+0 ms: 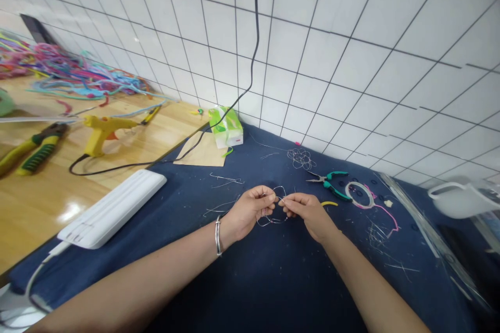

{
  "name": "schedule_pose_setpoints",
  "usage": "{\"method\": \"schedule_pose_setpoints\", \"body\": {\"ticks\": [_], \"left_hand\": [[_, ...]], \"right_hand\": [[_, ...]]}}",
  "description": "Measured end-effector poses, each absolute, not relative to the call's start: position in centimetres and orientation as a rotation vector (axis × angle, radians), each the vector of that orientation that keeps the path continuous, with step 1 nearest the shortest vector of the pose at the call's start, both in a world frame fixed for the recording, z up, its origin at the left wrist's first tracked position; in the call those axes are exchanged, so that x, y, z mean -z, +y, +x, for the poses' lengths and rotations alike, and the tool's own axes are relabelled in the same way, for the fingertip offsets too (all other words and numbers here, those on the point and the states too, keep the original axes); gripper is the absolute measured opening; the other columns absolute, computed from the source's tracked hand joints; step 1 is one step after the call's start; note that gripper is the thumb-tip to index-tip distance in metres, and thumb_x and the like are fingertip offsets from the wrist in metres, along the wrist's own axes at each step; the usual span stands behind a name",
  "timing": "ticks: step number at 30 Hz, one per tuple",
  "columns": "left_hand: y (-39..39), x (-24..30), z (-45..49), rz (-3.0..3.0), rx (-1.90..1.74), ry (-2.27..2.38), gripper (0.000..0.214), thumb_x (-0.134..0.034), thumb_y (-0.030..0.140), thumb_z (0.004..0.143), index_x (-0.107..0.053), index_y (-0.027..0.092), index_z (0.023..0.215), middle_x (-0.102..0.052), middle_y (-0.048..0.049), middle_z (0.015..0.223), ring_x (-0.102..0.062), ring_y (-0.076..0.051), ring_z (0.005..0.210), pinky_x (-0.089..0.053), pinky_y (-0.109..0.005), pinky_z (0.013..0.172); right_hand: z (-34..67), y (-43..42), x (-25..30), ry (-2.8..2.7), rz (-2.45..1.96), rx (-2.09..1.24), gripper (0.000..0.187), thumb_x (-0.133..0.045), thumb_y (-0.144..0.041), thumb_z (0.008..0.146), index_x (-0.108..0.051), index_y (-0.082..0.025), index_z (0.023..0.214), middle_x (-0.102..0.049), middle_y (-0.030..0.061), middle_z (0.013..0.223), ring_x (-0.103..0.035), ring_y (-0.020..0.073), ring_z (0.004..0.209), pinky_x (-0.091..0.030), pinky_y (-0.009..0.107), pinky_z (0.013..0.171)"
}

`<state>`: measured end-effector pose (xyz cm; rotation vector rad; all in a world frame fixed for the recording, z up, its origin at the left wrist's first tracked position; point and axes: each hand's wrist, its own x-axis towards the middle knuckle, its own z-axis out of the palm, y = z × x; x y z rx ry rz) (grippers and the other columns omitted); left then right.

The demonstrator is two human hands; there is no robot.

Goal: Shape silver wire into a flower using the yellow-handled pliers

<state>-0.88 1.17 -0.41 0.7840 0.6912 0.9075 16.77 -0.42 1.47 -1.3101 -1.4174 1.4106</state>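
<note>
A thin silver wire (272, 222), bent into a rough loop, hangs between my two hands over the dark blue cloth (250, 276). My left hand (253, 208) pinches it between thumb and forefinger. On the other side, my right hand (307, 210) grips the same wire, fingertips almost touching those of the left. Green-handled pliers (330, 181) lie beyond the right hand, jaws pointing left. A tangled coil of wire (300, 158) rests behind the hands, and loose wire pieces (226, 179) lie to the left.
Left stand a white power strip (113, 208), a yellow glue gun (103, 132), yellow-green pliers (37, 151) and a pile of pipe cleaners (74, 70). A tissue pack (226, 127) sits by the tiled wall. To the right are a white ring (359, 195), wire scraps (377, 234) and a white container (464, 200).
</note>
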Motion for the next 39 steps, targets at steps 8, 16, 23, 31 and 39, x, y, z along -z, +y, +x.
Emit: {"method": "schedule_pose_setpoints", "body": {"ticks": [8, 16, 23, 31, 39], "left_hand": [[0.94, 0.37, -0.81, 0.847, -0.886, 0.708, 0.014, -0.064, 0.025, 0.074, -0.059, 0.013, 0.079, -0.058, -0.0024, 0.073, -0.053, -0.008, 0.065, -0.04, -0.021, 0.061], [0.77, 0.11, -0.81, 0.84, -0.829, 0.688, 0.016, -0.064, 0.027, 0.074, -0.058, 0.013, 0.079, -0.063, -0.0055, 0.075, -0.058, -0.012, 0.068, -0.044, -0.025, 0.066], [0.64, 0.1, -0.79, 0.843, -0.847, 0.691, 0.015, -0.066, 0.024, 0.072, -0.057, 0.013, 0.078, -0.064, -0.0042, 0.072, -0.059, -0.011, 0.067, -0.044, -0.023, 0.064], [0.7, 0.02, -0.84, 0.848, -0.875, 0.709, 0.015, -0.067, 0.023, 0.07, -0.057, 0.013, 0.076, -0.064, -0.006, 0.082, -0.058, -0.01, 0.066, -0.044, -0.021, 0.058], [0.65, -0.11, -0.88, 0.867, -0.843, 0.697, 0.013, -0.066, 0.02, 0.071, -0.056, 0.013, 0.076, -0.064, -0.0063, 0.086, -0.057, -0.009, 0.066, -0.042, -0.02, 0.056]], "right_hand": [[16.48, -0.58, -1.38, -1.367, -1.391, -1.412, 0.021, -0.058, -0.036, 0.073, -0.062, -0.015, 0.071, -0.057, 0.0001, 0.063, -0.048, 0.0092, 0.055, -0.038, 0.023, 0.056], [16.19, -0.77, -1.8, -1.372, -1.414, -1.422, 0.032, -0.058, -0.047, 0.072, -0.054, -0.016, 0.063, -0.049, -0.0033, 0.055, -0.043, 0.008, 0.05, -0.034, 0.021, 0.05], [16.51, -0.61, -1.35, -1.485, -1.491, -1.269, 0.033, -0.057, -0.049, 0.072, -0.053, -0.017, 0.061, -0.046, -0.0045, 0.053, -0.042, 0.0085, 0.05, -0.033, 0.021, 0.048], [16.64, -0.41, -1.58, -1.496, -1.412, -1.208, 0.024, -0.056, -0.041, 0.074, -0.056, -0.017, 0.074, -0.052, -0.0026, 0.063, -0.045, 0.0093, 0.056, -0.037, 0.022, 0.053], [16.89, -0.39, -1.43, -1.546, -1.407, -1.087, 0.02, -0.053, -0.037, 0.076, -0.058, -0.018, 0.079, -0.053, -0.0019, 0.066, -0.046, 0.0098, 0.059, -0.037, 0.022, 0.055]]}}
